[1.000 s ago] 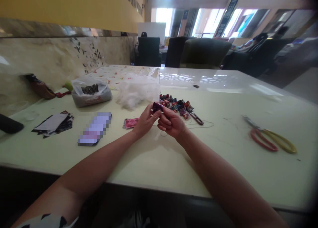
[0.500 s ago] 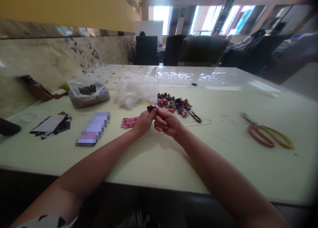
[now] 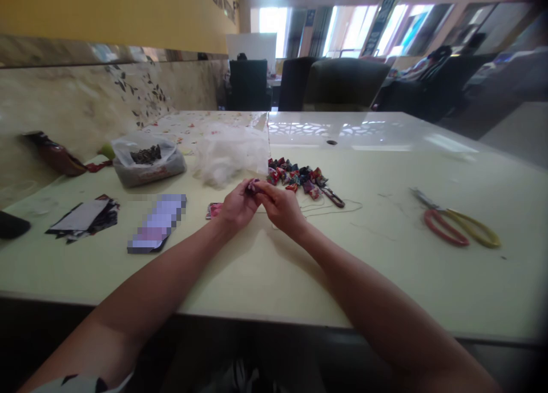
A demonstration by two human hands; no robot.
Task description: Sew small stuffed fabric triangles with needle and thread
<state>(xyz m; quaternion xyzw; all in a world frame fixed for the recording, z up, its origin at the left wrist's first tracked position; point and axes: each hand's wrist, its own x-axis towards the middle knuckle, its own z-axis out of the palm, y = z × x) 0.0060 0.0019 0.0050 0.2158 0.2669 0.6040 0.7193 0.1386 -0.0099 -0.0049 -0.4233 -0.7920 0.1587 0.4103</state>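
Near the middle of the table my left hand [image 3: 238,205] is closed on a small dark purple fabric piece [image 3: 253,186]. The fingertips of my right hand [image 3: 283,205] pinch the same piece from the right. Behind my hands lies a pile of small patterned fabric pieces [image 3: 299,176]. Dark-handled snips [image 3: 333,197] rest at its right edge, with loose thread [image 3: 338,209] beside them. Pink patterned fabric [image 3: 213,211] shows partly behind my left hand.
White stuffing in clear plastic [image 3: 226,156] and an open plastic bag [image 3: 165,167] stand behind. Left are a phone [image 3: 158,224], dark fabric with a pale card [image 3: 83,216] and a brown packet [image 3: 60,155]. Scissors [image 3: 447,226] lie right. A person [image 3: 432,61] sits far back.
My left hand has turned more palm-up and moved slightly left. My right hand has come over the fabric piece, which is now more covered by fingers. The whole view has shifted a little.
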